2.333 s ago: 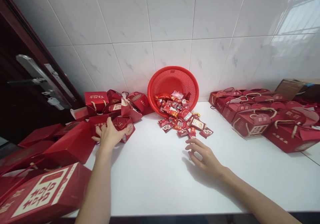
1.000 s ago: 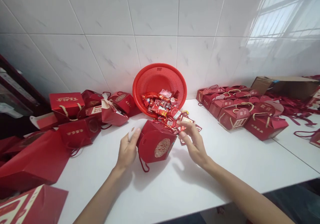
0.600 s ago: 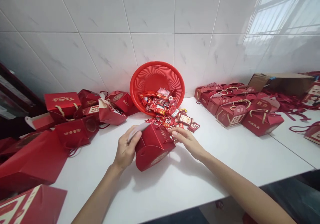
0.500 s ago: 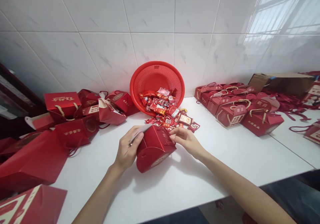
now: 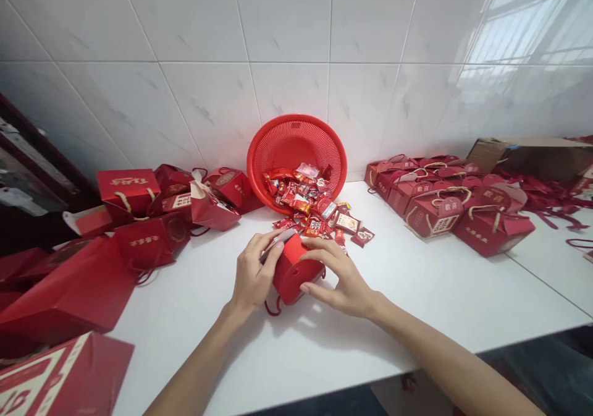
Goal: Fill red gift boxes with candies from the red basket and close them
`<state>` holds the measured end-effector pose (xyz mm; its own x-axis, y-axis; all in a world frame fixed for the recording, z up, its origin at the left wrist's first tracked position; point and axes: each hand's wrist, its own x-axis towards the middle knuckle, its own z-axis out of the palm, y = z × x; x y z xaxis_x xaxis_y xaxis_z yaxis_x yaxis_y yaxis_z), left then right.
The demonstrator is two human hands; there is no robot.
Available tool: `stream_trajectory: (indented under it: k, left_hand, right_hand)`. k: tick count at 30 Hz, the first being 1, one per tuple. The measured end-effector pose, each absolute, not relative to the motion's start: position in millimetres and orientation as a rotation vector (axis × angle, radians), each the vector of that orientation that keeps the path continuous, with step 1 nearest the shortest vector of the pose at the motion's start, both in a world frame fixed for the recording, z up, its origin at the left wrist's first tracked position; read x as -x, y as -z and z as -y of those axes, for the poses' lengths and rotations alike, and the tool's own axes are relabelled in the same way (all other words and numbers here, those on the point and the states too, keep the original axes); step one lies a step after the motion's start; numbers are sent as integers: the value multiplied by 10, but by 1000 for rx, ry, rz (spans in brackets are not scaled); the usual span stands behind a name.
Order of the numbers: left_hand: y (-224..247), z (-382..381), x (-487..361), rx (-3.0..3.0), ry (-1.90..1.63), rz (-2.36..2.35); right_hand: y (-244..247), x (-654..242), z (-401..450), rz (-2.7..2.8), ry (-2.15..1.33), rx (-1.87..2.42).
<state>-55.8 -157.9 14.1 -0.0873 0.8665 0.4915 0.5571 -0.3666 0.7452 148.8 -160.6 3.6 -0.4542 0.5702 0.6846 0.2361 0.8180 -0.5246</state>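
Between both hands, in the middle of the white table, is a red gift box [image 5: 296,276] with a rounded flap facing me and a dark red cord loop hanging at its lower left. My left hand [image 5: 256,271] grips its left side, thumb on top. My right hand [image 5: 340,278] holds the right side, its thumb on the rounded flap and its fingers over the top edge. The box's far side is hidden. Just behind it, wrapped candies [image 5: 315,224] spill out of a tipped red plastic basket [image 5: 299,133] leaning against the wall.
At the left lie several red boxes [image 5: 127,187], some open. Rows of closed red gift boxes [image 5: 433,215] with cord handles stand at the right. Behind them is a cardboard box [image 5: 532,153] beside dark red ribbons [image 5: 537,196]. A tiled wall [image 5: 204,20] bounds the table's back.
The red gift box has been turned, so its rounded flap now faces me and a cord loop shows. My right hand has moved from the cord at its far side onto the flap.
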Motion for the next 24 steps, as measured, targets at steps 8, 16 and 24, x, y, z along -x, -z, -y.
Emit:
stream_trajectory:
  k: [8,16,24]
  left_hand:
    - [-134,1446,748,-1620,-1625,-1703]
    - [-190,1443,713,-1502,-1334,-1627]
    - [-297,1498,729,-1215,-1212,-1394]
  right_hand:
    - [-8,-1488,1634,2094,-367,410]
    - [93,-1381,1666,2069,-411,454]
    - [91,-1343,1673,2178,-353,526]
